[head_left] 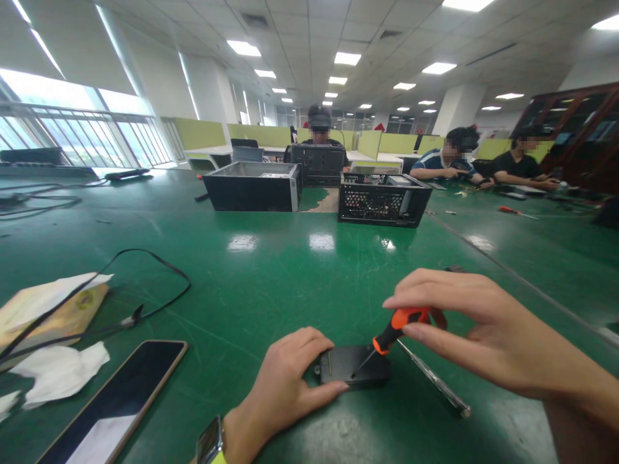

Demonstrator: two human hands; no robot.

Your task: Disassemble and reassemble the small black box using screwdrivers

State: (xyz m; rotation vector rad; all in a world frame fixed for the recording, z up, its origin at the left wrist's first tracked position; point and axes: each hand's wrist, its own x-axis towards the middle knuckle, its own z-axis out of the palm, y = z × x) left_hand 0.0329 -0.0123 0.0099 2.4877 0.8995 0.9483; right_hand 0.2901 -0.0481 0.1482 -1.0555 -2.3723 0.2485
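Note:
A small flat black box (365, 367) with a tab at its left end lies on the green tabletop. My left hand (294, 370) grips its left end, the thumb along the near edge and the fingers at the far side. In my right hand (464, 322) is an orange and black screwdriver (387, 338), its handle pinched between thumb and fingers. The screwdriver leans to the right, its thin tip touching the top of the box. Just right of the box a shiny metal rod (438, 380) rests on the table, its far end hidden behind the screwdriver.
A phone (120, 399), crumpled tissue (68, 374), yellow packet (53, 309) and black cable (178, 270) lie to the left. Two open computer cases (254, 193) (382, 203) stand farther back. Several people (449, 158) sit across the table. Another screwdriver (510, 210) lies at the far right.

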